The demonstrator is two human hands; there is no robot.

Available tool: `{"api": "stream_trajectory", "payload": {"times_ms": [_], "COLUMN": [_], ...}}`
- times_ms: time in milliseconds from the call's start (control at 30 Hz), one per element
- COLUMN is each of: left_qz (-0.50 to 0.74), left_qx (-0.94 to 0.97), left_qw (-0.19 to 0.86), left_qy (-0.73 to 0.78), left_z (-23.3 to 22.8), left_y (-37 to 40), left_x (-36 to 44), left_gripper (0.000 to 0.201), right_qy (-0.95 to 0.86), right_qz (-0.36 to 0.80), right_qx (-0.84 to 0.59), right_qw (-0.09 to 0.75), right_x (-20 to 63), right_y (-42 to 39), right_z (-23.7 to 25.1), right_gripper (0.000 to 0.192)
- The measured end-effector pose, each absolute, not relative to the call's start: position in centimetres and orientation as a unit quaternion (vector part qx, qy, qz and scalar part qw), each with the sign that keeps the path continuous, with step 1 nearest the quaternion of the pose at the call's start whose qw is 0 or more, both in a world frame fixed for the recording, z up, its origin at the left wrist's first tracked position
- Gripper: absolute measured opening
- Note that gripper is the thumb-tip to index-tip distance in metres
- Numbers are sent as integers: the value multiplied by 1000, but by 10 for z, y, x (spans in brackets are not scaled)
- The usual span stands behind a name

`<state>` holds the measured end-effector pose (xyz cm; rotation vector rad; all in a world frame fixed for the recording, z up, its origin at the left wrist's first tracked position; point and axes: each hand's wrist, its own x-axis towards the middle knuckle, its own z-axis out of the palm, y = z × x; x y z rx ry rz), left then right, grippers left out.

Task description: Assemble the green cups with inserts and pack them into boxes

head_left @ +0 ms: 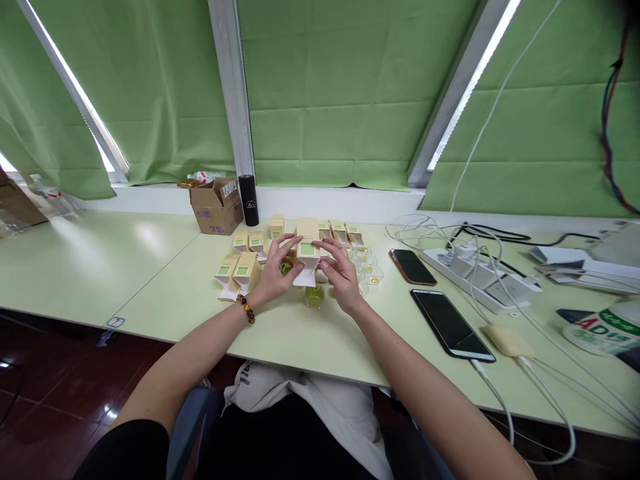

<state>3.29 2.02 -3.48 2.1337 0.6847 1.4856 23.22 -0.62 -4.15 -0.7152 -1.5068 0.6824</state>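
— What did the hands hold?
— Left hand (274, 272) and right hand (341, 273) both gripped a small carton (307, 252), upright, flap open downward, above a yellowish jar (315, 297) mid-table.
— And behind?
— A far brown box (217, 207) stood open.

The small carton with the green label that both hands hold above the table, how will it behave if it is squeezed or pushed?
The small carton is probably light and thin-walled: the left hand and right hand hold it with fingertips only. Its bottom flap hangs open, so it would likely dent or fold under a firm squeeze. Standing, its tall narrow shape may tip easily when pushed.
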Motion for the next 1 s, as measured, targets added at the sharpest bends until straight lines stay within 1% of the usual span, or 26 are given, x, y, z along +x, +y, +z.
{"api": "stream_trajectory", "payload": {"times_ms": [167, 333, 533, 1000], "left_qz": [553, 556, 550, 542], "left_qx": [754, 744, 734, 733], "left_qw": [241, 257, 277, 286], "left_qy": [259, 266, 286, 295], "left_z": [-35, -34, -34, -33], "left_y": [22, 22, 21, 19], "left_x": [35, 37, 39, 41], "left_gripper": [49, 47, 46, 47], "right_qy": [-655, -644, -623, -612], "right_qz": [330, 349, 372, 352], "right_qx": [-293, -287, -307, -334], "right_qw": [614, 617, 615, 624], "right_x": [232, 231, 230, 225], "right_y": [-3, -3, -3, 3], "right_z": [-44, -42, -39, -47], "right_gripper": [53, 56, 54, 46]}}
